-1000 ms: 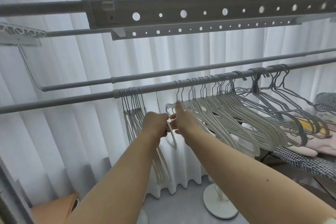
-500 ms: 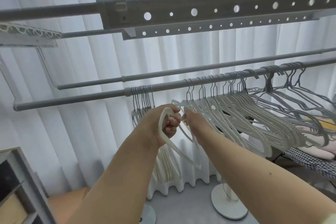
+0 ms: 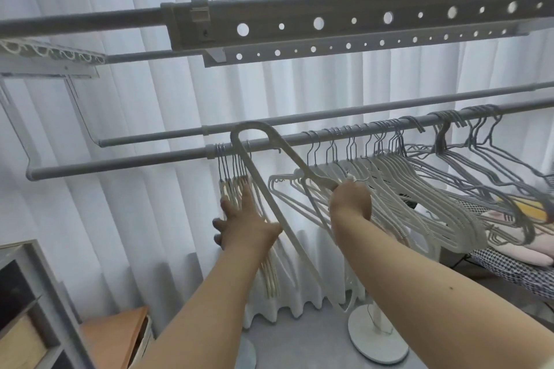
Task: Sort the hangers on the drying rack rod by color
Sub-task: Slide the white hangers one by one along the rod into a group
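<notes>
Hanging off the grey metal drying-rack rod [image 3: 150,162] at 12 o'clock: white plastic hanger [image 3: 271,189], gripped by right hand [image 3: 350,204]. Left hand [image 3: 242,225], fingers spread, presses cream hanger bunch [image 3: 236,189] at 9 o'clock.

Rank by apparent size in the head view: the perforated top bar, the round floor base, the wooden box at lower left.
1. Perforated top bar, by far the largest.
2. Wooden box and round floor base look alike; the box is nearer and partly hidden, so unranked.

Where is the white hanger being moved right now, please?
Centre of the head view: the white hanger arches over the rod, between the cream hangers and white bunch, right hand gripping it.
</notes>
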Motion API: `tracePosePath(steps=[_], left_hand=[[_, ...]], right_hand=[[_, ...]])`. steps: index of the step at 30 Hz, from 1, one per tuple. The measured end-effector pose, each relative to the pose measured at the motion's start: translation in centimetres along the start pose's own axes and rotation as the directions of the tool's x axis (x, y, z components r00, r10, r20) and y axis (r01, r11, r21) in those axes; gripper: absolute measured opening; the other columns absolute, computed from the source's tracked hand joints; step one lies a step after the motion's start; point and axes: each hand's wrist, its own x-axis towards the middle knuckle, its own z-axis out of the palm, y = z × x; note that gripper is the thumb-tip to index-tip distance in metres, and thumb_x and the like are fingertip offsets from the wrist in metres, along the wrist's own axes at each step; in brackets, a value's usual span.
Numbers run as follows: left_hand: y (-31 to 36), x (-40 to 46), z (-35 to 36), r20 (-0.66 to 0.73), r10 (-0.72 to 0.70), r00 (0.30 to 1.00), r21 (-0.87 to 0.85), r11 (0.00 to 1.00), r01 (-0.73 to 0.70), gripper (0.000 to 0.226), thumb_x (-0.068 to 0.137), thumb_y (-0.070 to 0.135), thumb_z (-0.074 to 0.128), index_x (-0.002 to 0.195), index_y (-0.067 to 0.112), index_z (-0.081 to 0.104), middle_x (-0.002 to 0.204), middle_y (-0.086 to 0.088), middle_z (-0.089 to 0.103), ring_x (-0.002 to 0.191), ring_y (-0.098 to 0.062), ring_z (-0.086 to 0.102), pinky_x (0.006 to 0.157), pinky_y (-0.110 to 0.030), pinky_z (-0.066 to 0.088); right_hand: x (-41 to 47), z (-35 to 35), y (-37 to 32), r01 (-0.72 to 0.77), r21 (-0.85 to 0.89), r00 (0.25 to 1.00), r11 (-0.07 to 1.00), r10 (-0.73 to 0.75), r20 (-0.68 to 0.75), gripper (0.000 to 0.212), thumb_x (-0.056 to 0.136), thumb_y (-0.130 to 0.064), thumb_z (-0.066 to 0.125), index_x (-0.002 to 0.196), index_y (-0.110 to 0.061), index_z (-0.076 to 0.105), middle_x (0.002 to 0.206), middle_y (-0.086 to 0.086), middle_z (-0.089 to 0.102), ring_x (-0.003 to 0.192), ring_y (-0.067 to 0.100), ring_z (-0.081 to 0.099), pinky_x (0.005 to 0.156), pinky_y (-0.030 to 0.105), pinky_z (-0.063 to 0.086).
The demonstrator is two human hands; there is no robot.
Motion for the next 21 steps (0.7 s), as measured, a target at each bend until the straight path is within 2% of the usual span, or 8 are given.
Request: tracePosePath(steps=[3, 5, 9, 12, 16, 18, 21], left_hand=[[-0.7, 0.0, 0.1, 0.055, -0.023, 0.998, -0.097, 0.995, 0.028, 0.096, 0.080, 0.018, 0.059, 0.154, 0.039, 0.002, 0.157, -0.010, -0.003, 0.114, -0.038, 0.056, 0.087, -0.035, 0.050], [-1.1, 0.1, 0.1, 0.050, -0.017, 0.999, -0.127, 0.992, 0.023, 0.092, 0.081, 0.013, 0.054, 0.154, 0.037, 0.003, 0.155, -0.014, 0.005, 0.101, -0.035, 0.061, 0.073, -0.029, 0.046], [-1.5, 0.4, 0.0, 0.058, -0.010, 0.998, -0.096, 0.995, 0.015, 0.088, 0.087, 0.016, 0.050, 0.155, 0.036, -0.003, 0.150, -0.016, 0.018, 0.084, -0.027, 0.054, 0.066, -0.029, 0.041], [-1.4, 0.4, -0.1, 0.061, -0.006, 0.998, -0.075, 0.997, 0.011, 0.087, 0.089, 0.018, 0.049, 0.155, 0.035, -0.006, 0.147, -0.018, 0.024, 0.083, -0.026, 0.049, 0.070, -0.029, 0.040], [-1.4, 0.5, -0.1, 0.063, 0.004, 0.998, -0.069, 0.998, 0.000, 0.087, 0.090, 0.019, 0.049, 0.155, 0.034, -0.005, 0.142, -0.017, 0.028, 0.080, -0.027, 0.049, 0.068, -0.029, 0.039], [-1.5, 0.6, -0.3, 0.065, 0.009, 0.998, -0.057, 0.998, -0.005, 0.086, 0.090, 0.020, 0.049, 0.155, 0.034, -0.006, 0.142, -0.017, 0.028, 0.080, -0.027, 0.049, 0.067, -0.028, 0.039], [-1.8, 0.8, -0.7, 0.077, 0.020, 0.997, -0.028, 0.999, -0.018, 0.085, 0.092, 0.020, 0.048, 0.155, 0.032, -0.008, 0.143, -0.019, 0.028, 0.075, -0.024, 0.048, 0.057, -0.026, 0.037]], right_hand=[[0.2, -1.2, 0.5, -0.029, -0.011, 0.993, 1.000, 0.028, -0.111, 0.045, 0.105, -0.026, 0.021, 0.124, 0.000, 0.053, 0.128, 0.019, 0.057, 0.116, 0.037, 0.054, 0.094, 0.041, 0.038], [0.2, -1.5, 0.9, -0.023, -0.004, 0.986, 1.000, 0.022, -0.164, 0.045, 0.105, -0.027, 0.021, 0.125, 0.000, 0.052, 0.129, 0.020, 0.058, 0.116, 0.038, 0.054, 0.094, 0.041, 0.039], [0.1, -1.8, 1.5, -0.040, -0.028, 0.977, 0.999, 0.033, -0.210, 0.043, 0.105, -0.025, 0.021, 0.122, -0.001, 0.051, 0.124, 0.021, 0.060, 0.113, 0.039, 0.055, 0.082, 0.038, 0.034], [-0.4, -1.8, 1.4, -0.039, -0.047, 0.975, 0.998, 0.028, -0.220, 0.042, 0.105, -0.024, 0.020, 0.122, -0.001, 0.051, 0.123, 0.020, 0.060, 0.110, 0.038, 0.056, 0.077, 0.036, 0.027], [-1.1, -0.5, 0.4, 0.051, -0.071, 0.980, 0.996, -0.064, -0.190, 0.042, 0.105, -0.028, 0.021, 0.120, -0.004, 0.053, 0.124, 0.017, 0.057, 0.106, 0.036, 0.056, 0.081, 0.039, 0.036], [-1.4, 0.1, -0.2, 0.101, -0.038, 0.975, 0.994, -0.107, -0.193, 0.042, 0.104, -0.030, 0.023, 0.117, -0.007, 0.056, 0.126, 0.013, 0.052, 0.093, 0.033, 0.053, 0.085, 0.040, 0.038], [-1.5, 0.4, -0.5, 0.110, -0.005, 0.959, 0.994, -0.107, -0.262, 0.041, 0.104, -0.030, 0.026, 0.113, -0.009, 0.059, 0.128, 0.009, 0.050, 0.083, 0.026, 0.047, 0.088, 0.040, 0.040]])
